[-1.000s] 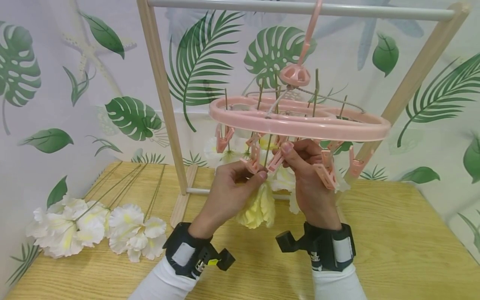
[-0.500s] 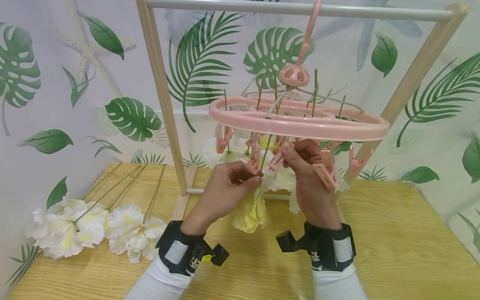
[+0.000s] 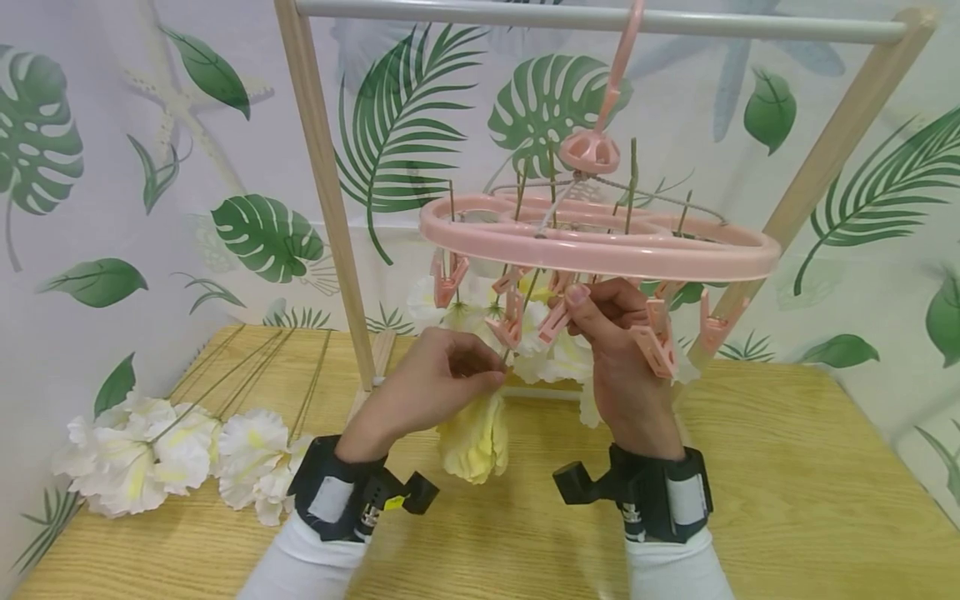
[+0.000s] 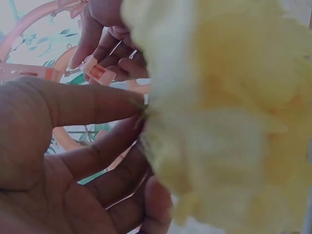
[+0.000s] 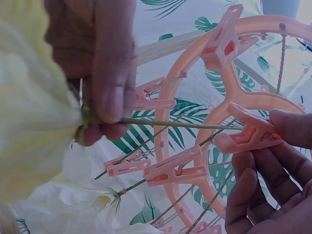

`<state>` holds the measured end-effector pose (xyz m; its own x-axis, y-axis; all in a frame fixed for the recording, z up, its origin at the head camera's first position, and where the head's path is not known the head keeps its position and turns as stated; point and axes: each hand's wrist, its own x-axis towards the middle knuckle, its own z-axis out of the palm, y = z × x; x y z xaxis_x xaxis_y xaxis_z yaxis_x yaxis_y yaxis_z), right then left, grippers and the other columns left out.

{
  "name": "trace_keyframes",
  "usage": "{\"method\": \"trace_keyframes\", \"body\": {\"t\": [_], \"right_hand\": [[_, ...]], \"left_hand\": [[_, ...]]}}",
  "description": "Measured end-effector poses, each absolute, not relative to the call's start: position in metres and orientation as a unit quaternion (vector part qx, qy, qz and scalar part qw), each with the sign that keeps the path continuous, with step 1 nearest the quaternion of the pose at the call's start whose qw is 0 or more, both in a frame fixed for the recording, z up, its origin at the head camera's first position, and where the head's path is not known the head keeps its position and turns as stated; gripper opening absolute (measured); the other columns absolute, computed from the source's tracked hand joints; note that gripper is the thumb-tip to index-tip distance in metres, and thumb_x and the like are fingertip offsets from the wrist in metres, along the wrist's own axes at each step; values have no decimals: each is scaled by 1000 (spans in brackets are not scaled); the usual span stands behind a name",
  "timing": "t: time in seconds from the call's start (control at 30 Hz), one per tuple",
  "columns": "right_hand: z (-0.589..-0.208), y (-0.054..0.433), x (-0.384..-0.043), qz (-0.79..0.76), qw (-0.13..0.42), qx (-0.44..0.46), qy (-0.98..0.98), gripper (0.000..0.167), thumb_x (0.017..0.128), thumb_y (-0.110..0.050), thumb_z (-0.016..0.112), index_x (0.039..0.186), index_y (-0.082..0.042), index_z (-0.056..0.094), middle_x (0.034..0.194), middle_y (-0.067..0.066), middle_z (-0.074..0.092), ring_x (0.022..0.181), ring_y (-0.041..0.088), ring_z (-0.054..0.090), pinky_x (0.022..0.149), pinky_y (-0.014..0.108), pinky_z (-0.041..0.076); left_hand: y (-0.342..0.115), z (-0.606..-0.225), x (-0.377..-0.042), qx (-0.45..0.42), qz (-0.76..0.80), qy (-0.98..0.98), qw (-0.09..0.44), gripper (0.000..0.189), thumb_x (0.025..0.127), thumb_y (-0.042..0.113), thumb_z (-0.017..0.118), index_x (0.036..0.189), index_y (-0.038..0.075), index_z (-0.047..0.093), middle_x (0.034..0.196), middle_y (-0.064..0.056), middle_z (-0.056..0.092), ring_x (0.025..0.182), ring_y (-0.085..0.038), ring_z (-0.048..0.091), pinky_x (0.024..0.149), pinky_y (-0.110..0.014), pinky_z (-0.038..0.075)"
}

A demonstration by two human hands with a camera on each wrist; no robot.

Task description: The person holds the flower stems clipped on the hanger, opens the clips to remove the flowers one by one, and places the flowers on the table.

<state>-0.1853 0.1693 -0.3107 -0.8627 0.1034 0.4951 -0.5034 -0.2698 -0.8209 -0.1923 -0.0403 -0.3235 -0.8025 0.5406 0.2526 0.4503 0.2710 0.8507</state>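
Note:
A pink round clip hanger (image 3: 600,258) hangs with clothespins around its underside. Below its near rim my left hand (image 3: 435,379) pinches the green stem (image 5: 180,125) of a pale yellow artificial flower (image 3: 474,446), right at the base of the bloom. The bloom points down and fills much of the left wrist view. My right hand (image 3: 618,367) holds a pink clothespin (image 5: 248,130) by its handles between thumb and fingers. In the right wrist view the stem's far end overlaps that clothespin. Another clothespin (image 3: 507,321) hangs close above my left fingers.
A frame with wooden posts (image 3: 322,183) and a white bar (image 3: 480,12) bears the hanger. White flowers (image 3: 555,354) hang heads down behind my hands, their stems sticking up through the ring. More white flowers (image 3: 127,458) lie at the left on the wooden table (image 3: 795,500).
My left hand has moved left and slightly down with the yellow flower, so its stem slants more. The right hand has stayed on the clothespin.

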Motion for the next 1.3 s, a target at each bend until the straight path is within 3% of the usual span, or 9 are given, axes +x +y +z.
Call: {"method": "trace_keyframes", "body": {"t": [0.27, 0.5, 1.3], "right_hand": [[-310, 168, -188, 782, 203, 181, -560, 23, 98, 1, 61, 84, -15, 69, 84, -3, 73, 75, 8, 64, 75, 27, 49], [-311, 168, -189, 778, 208, 178, -565, 21, 97, 1, 62, 85, -14, 69, 81, -4, 70, 72, 8, 62, 74, 27, 48], [-311, 168, -188, 782, 207, 163, -565, 23, 98, 3, 59, 84, -14, 67, 81, -5, 69, 72, 9, 60, 73, 25, 48]], "left_hand": [[-50, -322, -194, 311, 480, 815, 91, 9, 93, 6, 70, 98, -1, 74, 88, -4, 73, 75, -14, 67, 71, -31, 56], [-59, -319, -195, 305, 463, 825, 114, 7, 93, 5, 70, 95, 0, 74, 88, -4, 73, 77, -13, 67, 72, -30, 56], [-76, -316, -194, 379, 374, 836, 134, 8, 91, 0, 70, 91, 6, 75, 85, 3, 73, 80, -9, 67, 76, -27, 56]]}}
